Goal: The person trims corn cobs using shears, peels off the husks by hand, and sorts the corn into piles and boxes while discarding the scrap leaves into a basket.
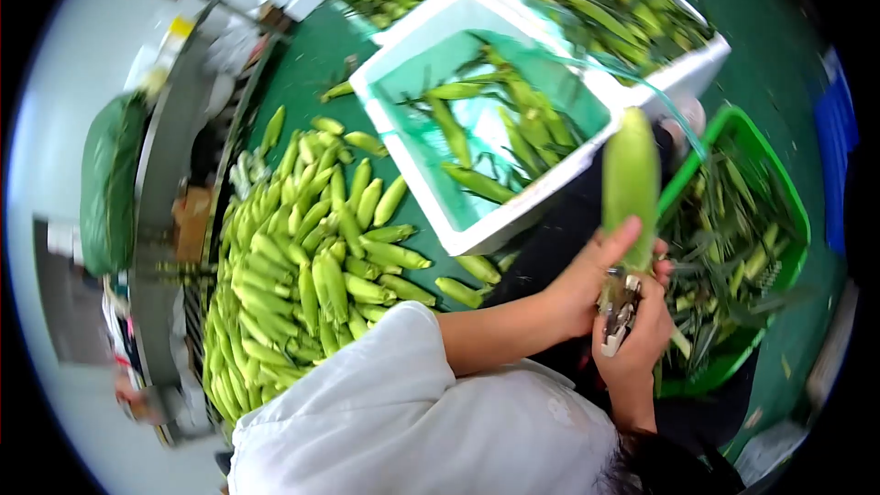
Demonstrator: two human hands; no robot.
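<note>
A green ear of corn (pixel 631 174) in its husk stands nearly upright in front of me. My left hand (pixel 587 270) is wrapped round its lower part. Just below, my right hand (pixel 639 335) grips a pair of metal pruning shears (pixel 617 312) with light-coloured handles, close against the corn's base. The blades are partly hidden by my fingers, so their position on the stalk cannot be made out. Beneath and to the right of my hands is a green plastic basket (pixel 796 192) holding cut husk leaves and stalk pieces (pixel 724 247).
A large heap of corn ears (pixel 302 266) lies on the green floor at left. Ahead is a white foam box (pixel 403 160) lined with green plastic, with several ears inside. Fuller boxes of corn (pixel 605 9) stand behind it. A shelf (pixel 170 156) lines the left wall.
</note>
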